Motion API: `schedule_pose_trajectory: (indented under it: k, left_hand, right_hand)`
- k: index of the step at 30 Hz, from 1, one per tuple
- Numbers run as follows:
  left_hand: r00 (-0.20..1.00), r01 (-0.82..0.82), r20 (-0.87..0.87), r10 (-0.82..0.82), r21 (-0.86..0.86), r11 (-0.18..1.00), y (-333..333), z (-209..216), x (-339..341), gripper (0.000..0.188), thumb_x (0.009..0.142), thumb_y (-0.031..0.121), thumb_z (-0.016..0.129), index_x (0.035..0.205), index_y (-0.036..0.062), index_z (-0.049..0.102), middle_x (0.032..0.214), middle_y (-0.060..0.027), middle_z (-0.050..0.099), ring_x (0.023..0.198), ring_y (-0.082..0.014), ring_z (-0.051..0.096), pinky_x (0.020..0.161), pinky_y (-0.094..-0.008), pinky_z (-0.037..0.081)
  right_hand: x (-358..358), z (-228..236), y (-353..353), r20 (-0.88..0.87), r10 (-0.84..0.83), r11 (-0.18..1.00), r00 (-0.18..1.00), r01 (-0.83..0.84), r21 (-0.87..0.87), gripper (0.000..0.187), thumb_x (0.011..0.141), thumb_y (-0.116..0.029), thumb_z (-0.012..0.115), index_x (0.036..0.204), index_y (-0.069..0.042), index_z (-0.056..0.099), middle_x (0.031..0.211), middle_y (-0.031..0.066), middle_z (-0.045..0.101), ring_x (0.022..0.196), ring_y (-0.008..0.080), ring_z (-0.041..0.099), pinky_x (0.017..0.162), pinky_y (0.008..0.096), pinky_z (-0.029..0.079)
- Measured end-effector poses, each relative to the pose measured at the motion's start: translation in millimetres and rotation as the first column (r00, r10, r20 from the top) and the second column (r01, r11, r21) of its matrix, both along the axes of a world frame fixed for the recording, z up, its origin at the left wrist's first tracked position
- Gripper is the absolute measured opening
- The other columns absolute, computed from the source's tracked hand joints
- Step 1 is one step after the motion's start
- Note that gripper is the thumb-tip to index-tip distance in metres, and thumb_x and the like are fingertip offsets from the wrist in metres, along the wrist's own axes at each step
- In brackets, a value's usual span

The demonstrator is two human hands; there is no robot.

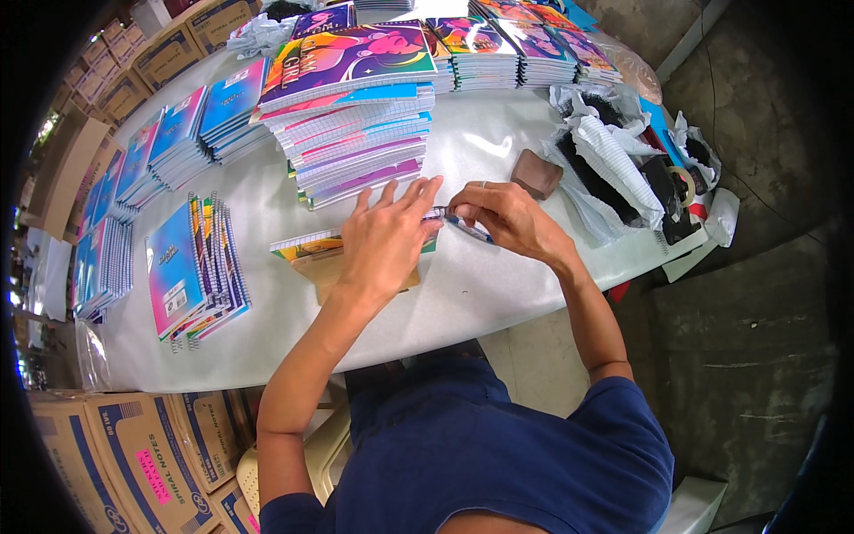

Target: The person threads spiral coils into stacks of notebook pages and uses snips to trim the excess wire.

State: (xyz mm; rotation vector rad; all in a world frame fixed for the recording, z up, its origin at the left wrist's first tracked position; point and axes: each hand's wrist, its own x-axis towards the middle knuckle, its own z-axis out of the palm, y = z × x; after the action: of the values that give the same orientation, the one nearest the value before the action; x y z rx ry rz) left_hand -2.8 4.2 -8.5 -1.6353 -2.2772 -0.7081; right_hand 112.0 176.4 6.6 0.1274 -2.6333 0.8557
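Observation:
Near the table's front edge a notebook (307, 242) stands on its long side against a brown cardboard-coloured block (331, 270). My left hand (384, 238) lies over it, fingers stretched across the far side and thumb on the near side, gripping it. At the notebook's right end my right hand (507, 218) pinches a dark, thin spiral binding wire (471, 229). The wire runs toward my left thumb, and its far end is partly hidden by my fingers. Just beyond, a tall stack of colourful notebooks (360, 125) rises.
Blue-pink spiral notebooks (182, 267) lie in a pile at left, with more stacks (178, 133) behind. A brown block (535, 173) sits right of the hands. Opened white wrapping (614, 169) holds black wire coils. Cartons (147, 454) stand below the table's left edge.

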Motion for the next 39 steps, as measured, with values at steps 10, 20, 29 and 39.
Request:
schedule_pose_trajectory:
  k: [10,20,29,39]
  left_hand:
    - [0.994,0.017,0.108,0.013,-0.267,0.964,3.7,11.7,7.2,0.049,0.083,0.026,0.067,0.131,0.0195,0.055,0.125,-0.0022,0.061,0.102,-0.0294,0.064,0.070,-0.0419,0.056]
    - [1.000,0.025,-0.007,-0.029,-0.291,0.956,1.0,9.8,9.7,0.064,0.084,0.047,0.060,0.140,0.0209,0.043,0.134,-0.0054,0.055,0.093,-0.0302,0.066,0.064,-0.0419,0.057]
    - [0.991,0.060,-0.104,-0.080,-0.178,0.982,-7.2,-2.4,2.9,0.081,0.080,0.044,0.065,0.148,0.0198,0.027,0.131,-0.0100,0.057,0.104,-0.0370,0.062,0.093,-0.0504,0.047]
    - [0.994,-0.109,-0.019,0.112,0.094,0.989,-13.8,-6.8,-7.0,0.100,0.071,0.035,0.077,0.150,0.0148,0.020,0.110,-0.0166,0.065,0.103,-0.0349,0.063,0.098,-0.0513,0.042]
  right_hand:
    - [4.1,4.5,-10.0,0.043,0.032,0.986,0.999,-0.025,-0.167,0.015,0.084,-0.011,0.065,0.092,0.001,0.062,0.076,0.0125,0.065,0.069,0.0322,0.063,0.064,0.0419,0.048]
    - [11.2,-20.0,95.4,0.223,-0.178,0.980,0.959,0.151,0.133,0.022,0.077,-0.011,0.074,0.092,-0.001,0.061,0.097,0.0142,0.064,0.095,0.0263,0.064,0.078,0.0374,0.050]
    - [4.4,-36.2,146.9,0.426,-0.267,0.932,0.864,0.345,-0.115,0.050,0.085,-0.047,0.067,0.117,-0.008,0.067,0.101,0.0138,0.068,0.096,0.0207,0.061,0.090,0.0320,0.044]
    - [-38.9,-8.3,64.9,0.127,0.546,0.638,0.828,-0.313,-0.703,0.054,0.091,-0.043,0.058,0.100,0.008,0.069,0.117,0.0236,0.062,0.111,0.0306,0.057,0.098,0.0388,0.039]
